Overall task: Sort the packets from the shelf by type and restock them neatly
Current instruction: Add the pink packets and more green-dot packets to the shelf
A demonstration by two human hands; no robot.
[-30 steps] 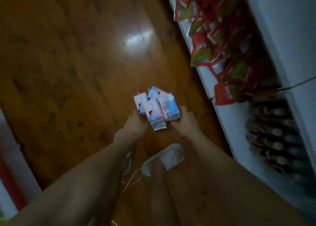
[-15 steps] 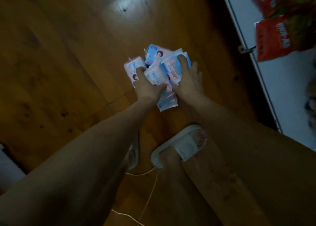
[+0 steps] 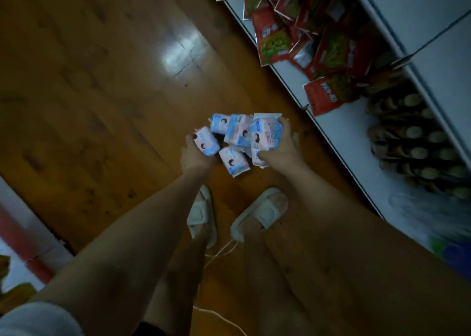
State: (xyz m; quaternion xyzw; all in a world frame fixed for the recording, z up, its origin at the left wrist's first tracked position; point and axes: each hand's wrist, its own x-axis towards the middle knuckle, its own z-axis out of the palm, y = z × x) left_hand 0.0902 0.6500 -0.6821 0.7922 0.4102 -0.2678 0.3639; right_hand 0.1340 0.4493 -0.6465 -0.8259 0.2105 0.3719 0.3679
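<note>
I've got both grips clamped on one pile of pink-blue packets, left hand cupping its near side, right hand pinching the top pack, held over the floor beside the shelf front edge, apparently to keep one type together for restocking.

A glossy brown wooden floor fills most of the view, dim overall, with a pale patch of reflected light on its boards. Right of that patch runs a white shelf unit. A thin pale cord trails across the floor below the patch.
</note>
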